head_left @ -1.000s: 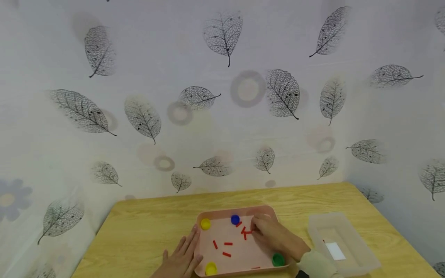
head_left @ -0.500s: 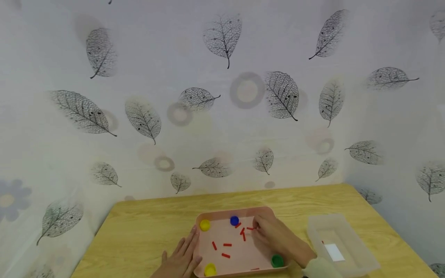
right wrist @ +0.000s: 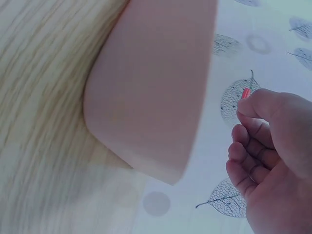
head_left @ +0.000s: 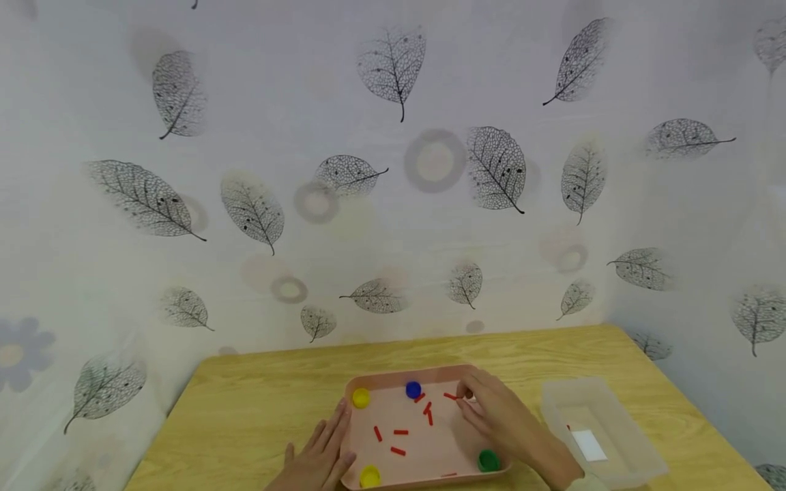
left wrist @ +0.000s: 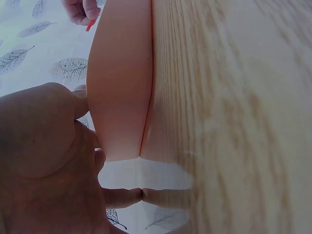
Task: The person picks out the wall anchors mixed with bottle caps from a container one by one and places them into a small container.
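Observation:
Between thumb and index finger, my right hand pinches a short red stick over the right part of a pink tray. The stick's end also pokes out past the fingertips in the right wrist view. My left hand lies with straight fingers along the tray's left rim. In the left wrist view its fingers touch the outer wall. Several other red sticks lie scattered on the tray floor, some crossing near the blue cap.
Small round caps sit at the tray's edges: a yellow one at back left, another yellow cap at front left, a green cap at front right. A translucent box with a white card stands right of the tray.
My right hand has shifted right with the red stick, away from the crossed sticks, its fingers now more spread. The left hand stays put on the rim.

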A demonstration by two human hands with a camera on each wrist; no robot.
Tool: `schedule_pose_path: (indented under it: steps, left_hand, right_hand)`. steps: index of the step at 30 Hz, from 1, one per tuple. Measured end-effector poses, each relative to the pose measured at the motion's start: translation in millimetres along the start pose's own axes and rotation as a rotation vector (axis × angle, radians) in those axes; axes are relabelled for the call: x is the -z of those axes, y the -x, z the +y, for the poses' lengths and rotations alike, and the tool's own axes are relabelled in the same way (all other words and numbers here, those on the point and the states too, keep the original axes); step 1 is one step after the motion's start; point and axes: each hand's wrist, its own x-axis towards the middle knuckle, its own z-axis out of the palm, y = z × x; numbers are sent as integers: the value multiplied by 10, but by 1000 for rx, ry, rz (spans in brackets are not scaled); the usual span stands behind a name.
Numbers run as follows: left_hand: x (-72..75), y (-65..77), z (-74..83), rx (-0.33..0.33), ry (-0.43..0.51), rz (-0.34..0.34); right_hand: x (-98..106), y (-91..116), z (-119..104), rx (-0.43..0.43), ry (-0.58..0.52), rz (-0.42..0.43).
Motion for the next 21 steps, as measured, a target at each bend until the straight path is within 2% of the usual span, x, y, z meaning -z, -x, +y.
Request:
schedule_pose_path:
  steps: [8,16,21]
  left_hand:
    - [4,10,14,21,4,-2]
    - [-3,-3,11,6,-35,8]
    - [9,2,20,19,-21,-18]
  right_hand:
    - [140,68,-39,-36,-29,71]
    - [271,141,-33,23,-96,147]
    - [322,173,-32,29,-112,198]
